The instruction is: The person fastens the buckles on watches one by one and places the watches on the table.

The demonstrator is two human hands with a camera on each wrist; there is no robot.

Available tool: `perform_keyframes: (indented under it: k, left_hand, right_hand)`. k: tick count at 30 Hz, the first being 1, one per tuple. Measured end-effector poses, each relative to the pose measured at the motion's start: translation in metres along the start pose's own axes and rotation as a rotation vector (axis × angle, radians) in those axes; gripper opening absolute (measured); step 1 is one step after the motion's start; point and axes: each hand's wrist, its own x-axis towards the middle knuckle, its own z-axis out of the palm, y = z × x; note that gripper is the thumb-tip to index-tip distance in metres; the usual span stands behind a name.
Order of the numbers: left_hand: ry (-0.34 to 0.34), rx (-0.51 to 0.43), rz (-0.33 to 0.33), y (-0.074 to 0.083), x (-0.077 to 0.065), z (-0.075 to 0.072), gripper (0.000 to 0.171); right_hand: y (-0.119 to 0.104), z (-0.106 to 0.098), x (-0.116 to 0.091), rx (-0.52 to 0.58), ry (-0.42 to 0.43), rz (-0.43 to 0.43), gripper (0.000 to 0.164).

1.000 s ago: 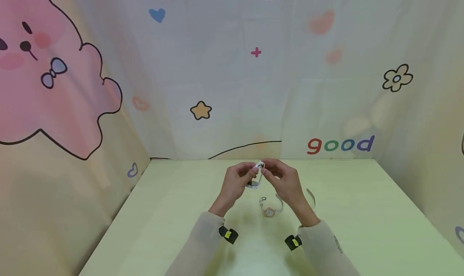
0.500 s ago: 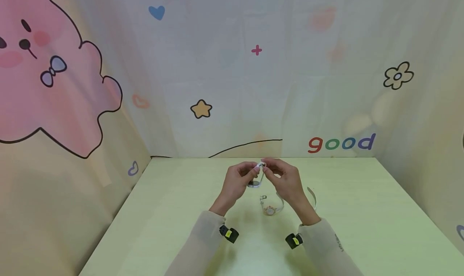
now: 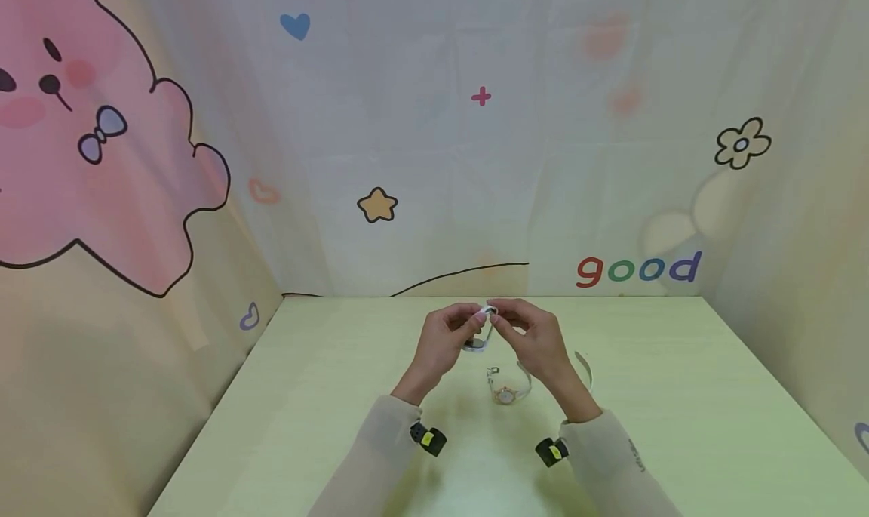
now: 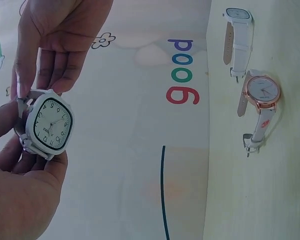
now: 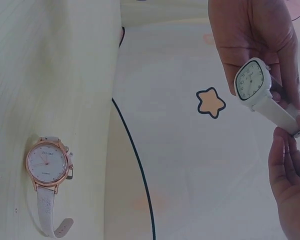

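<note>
A white wristwatch [image 4: 52, 125] with a rounded square face is raised between the two hands, over the far part of the table. My left hand [image 3: 440, 345] pinches its strap near the buckle end, thumb toward me. From the other side, my right hand [image 3: 538, 341] pinches the strap's end with thumb and fingertips. In the right wrist view the strap [image 5: 277, 115] runs from the case down to the right fingers, which cover its tip. The strap forms a closed loop, with the dial hanging lowest in the head view.
A rose-gold watch [image 3: 505, 395] with a white strap lies on the pale table [image 3: 305, 404] below the hands. To its right lies another white watch [image 4: 240, 37], mostly hidden by the right forearm in the head view. A printed curtain [image 3: 421, 124] stands behind the table.
</note>
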Motion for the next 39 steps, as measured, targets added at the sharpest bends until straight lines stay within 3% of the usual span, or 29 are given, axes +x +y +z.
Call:
perform_keyframes:
  k: [16, 25, 31, 39]
  left_hand:
    - [-0.021, -0.007, 0.025, 0.004, 0.001, 0.000, 0.028]
    - [-0.008, -0.023, -0.001, 0.004, -0.001, 0.000, 0.028]
    - [-0.016, -0.013, 0.022, 0.003, 0.000, 0.000, 0.028]
    - [-0.055, -0.027, 0.008, 0.002, 0.001, -0.003, 0.029]
  right_hand:
    - [0.002, 0.003, -0.001, -0.006, 0.086, -0.045, 0.019]
    - [0.000, 0.007, -0.002, -0.018, 0.085, 0.013, 0.018]
    - [0.000, 0.005, -0.001, 0.010, 0.119, -0.051, 0.016]
    - [-0.025, 0.001, -0.003, 0.023, 0.160, -0.049, 0.015]
